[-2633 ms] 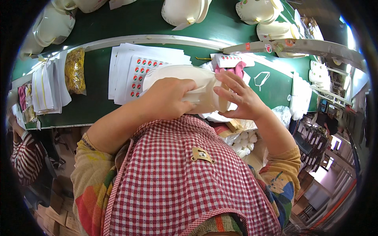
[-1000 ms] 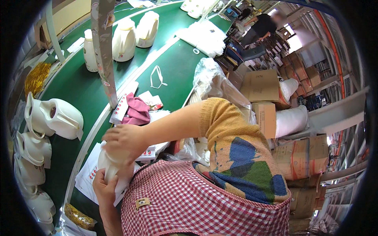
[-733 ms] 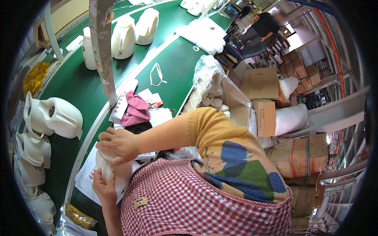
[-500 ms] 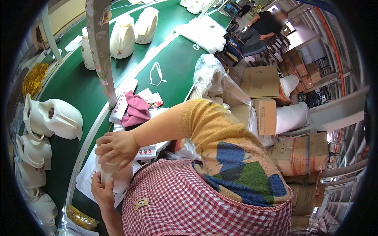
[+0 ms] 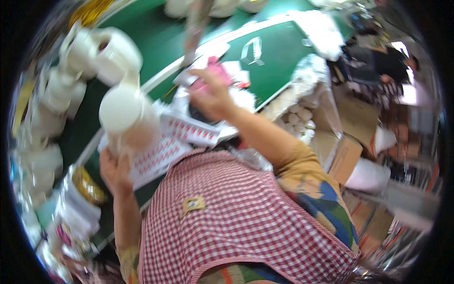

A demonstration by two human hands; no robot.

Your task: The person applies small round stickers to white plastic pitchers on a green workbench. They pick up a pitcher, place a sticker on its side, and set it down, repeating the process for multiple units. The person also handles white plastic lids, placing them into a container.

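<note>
My left hand [image 5: 116,173] is closed on a white plastic jug [image 5: 122,111], holding it tilted over the front of the bench with its round, smooth end up. Motion blur smears the jug's lower part. My right hand [image 5: 213,97] is off the jug, over a pink cloth [image 5: 217,73] and a dark item beneath it. Its fingers are blurred, so whether they grip anything does not show. White sticker sheets with red prints [image 5: 163,154] lie under the jug and beside my left hand.
More white jugs [image 5: 116,54] line the green bench [image 5: 279,52] at the left. A white strap loop [image 5: 253,51] lies farther back. At the right, an open carton [image 5: 326,151] stands near a plastic-lined one with round white parts [image 5: 298,118]. A person in dark clothes [image 5: 392,64] is at far right.
My right hand has left the jug and moved right to the pink cloth. My left hand has raised and tilted the jug. The whole view has shifted.
</note>
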